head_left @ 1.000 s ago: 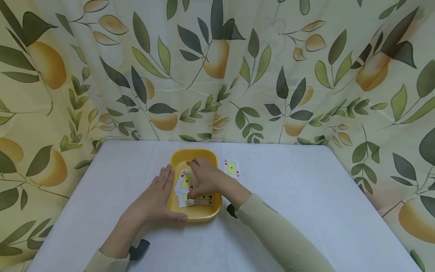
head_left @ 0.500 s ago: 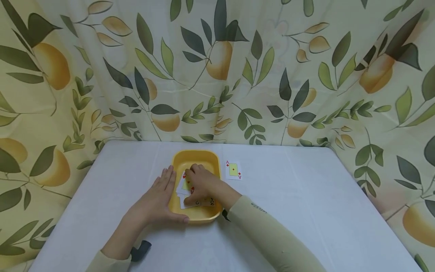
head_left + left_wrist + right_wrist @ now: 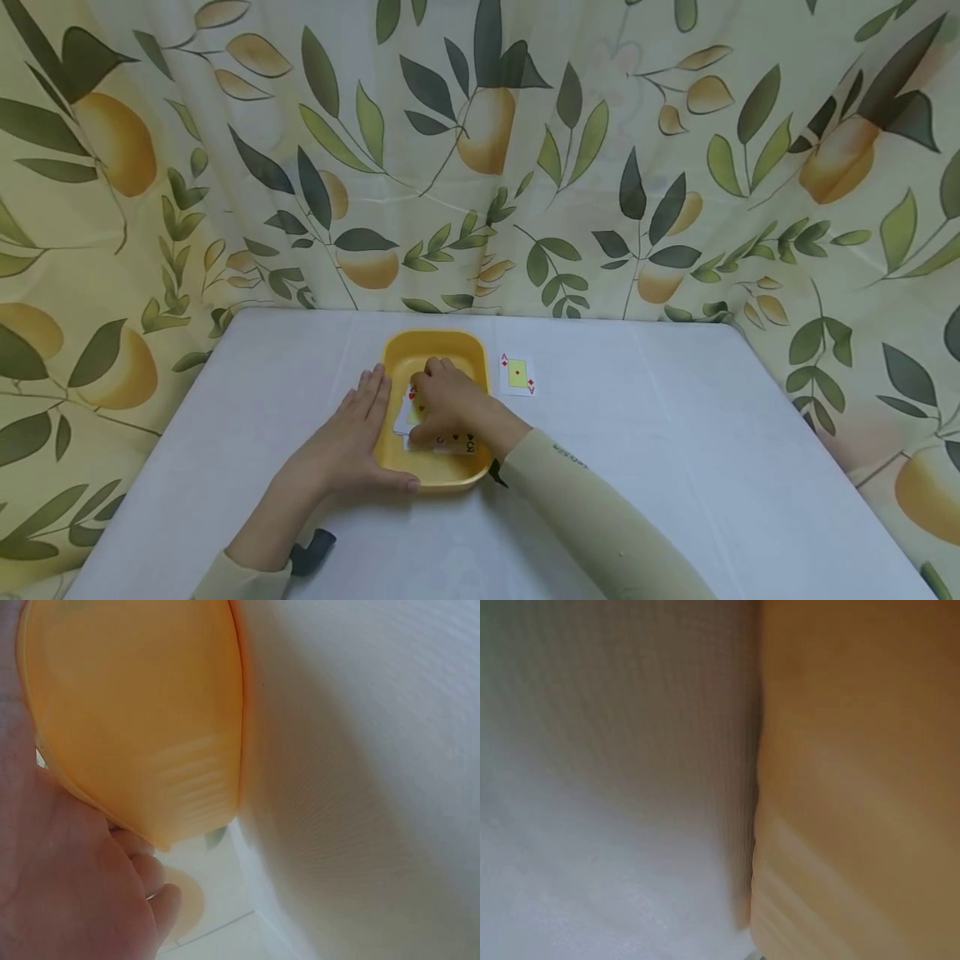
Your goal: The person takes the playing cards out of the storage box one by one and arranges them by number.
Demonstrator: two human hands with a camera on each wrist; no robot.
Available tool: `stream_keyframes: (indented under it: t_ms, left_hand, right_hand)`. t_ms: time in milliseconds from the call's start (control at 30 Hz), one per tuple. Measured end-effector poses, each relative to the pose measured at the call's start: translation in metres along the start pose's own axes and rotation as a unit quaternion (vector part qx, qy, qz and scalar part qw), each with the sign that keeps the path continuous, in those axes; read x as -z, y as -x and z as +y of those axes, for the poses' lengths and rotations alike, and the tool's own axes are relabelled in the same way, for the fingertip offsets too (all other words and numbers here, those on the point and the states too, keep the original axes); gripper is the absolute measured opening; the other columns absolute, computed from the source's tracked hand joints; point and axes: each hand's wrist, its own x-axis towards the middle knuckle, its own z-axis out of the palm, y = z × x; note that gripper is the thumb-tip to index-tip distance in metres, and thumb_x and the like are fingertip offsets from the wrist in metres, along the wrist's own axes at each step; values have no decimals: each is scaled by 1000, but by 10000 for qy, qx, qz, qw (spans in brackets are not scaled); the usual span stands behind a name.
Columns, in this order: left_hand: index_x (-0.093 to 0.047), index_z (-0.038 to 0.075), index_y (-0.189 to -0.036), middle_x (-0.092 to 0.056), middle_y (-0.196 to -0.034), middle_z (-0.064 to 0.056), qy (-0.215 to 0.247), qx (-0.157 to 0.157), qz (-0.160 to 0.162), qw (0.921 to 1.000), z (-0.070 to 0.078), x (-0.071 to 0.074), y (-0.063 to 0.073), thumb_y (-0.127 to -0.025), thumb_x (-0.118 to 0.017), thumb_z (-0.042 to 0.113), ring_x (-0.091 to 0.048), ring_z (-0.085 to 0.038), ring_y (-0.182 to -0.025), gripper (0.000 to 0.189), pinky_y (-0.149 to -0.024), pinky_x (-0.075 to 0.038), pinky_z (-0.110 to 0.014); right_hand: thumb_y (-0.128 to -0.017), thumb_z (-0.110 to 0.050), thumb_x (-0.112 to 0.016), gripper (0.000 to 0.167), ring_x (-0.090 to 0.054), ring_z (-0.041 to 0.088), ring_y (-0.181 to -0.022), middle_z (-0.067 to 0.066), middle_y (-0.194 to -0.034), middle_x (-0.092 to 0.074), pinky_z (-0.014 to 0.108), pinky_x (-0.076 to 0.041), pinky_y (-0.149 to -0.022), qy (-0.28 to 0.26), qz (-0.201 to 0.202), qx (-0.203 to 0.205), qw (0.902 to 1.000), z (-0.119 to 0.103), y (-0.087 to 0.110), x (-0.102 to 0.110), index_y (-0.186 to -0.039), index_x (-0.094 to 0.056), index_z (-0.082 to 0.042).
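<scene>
A yellow plastic tray [image 3: 438, 472] stands on the white table, with several playing cards [image 3: 459, 445] lying in it. My left hand [image 3: 341, 442] rests along the tray's left side, fingers extended and thumb at the front rim. In the left wrist view, the palm and fingers [image 3: 142, 874] lie against the tray's wall. Inside the tray, my right hand [image 3: 453, 404] has its fingers and thumb curled over an ace of hearts [image 3: 409, 415], pinching it across its ends and partly hiding it. The right wrist view shows the tray's outer wall [image 3: 855, 787] but not the hand.
An ace of diamonds [image 3: 517, 375] lies face up on the white tablecloth [image 3: 637, 417], just right of the tray. Behind the table hangs a curtain [image 3: 555, 167] printed with leaves and fruit.
My right hand has come slightly nearer and lower over the cards, its fingers curling in toward the thumb. The ace of hearts has shifted a little. The left hand keeps its place on the tray.
</scene>
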Motion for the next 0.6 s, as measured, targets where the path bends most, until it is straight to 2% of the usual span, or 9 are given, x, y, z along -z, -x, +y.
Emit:
stream_keyframes:
  t_ms: [333,600]
  left_hand:
    - [-9,-3,-158,3,-167,-17,17,26,-54,10000,1,0,-3,-59,-68,88,0,-35,-154,146,-124,-14,-52]
    - [-9,-4,-157,2,-167,-18,58,33,16,10000,0,-1,-2,-57,-68,89,-1,-37,-154,149,-124,-14,-51]
  right_hand:
    - [-66,-57,-85,97,-41,16,-109,2,-126,-45,30,-46,-100,-428,357,246,9981,2,11,13,-144,-47,-15]
    - [-69,-51,-82,95,-47,14,-108,2,-131,-45,28,-50,-100,-375,647,380,9965,6,21,35,-147,-45,-14]
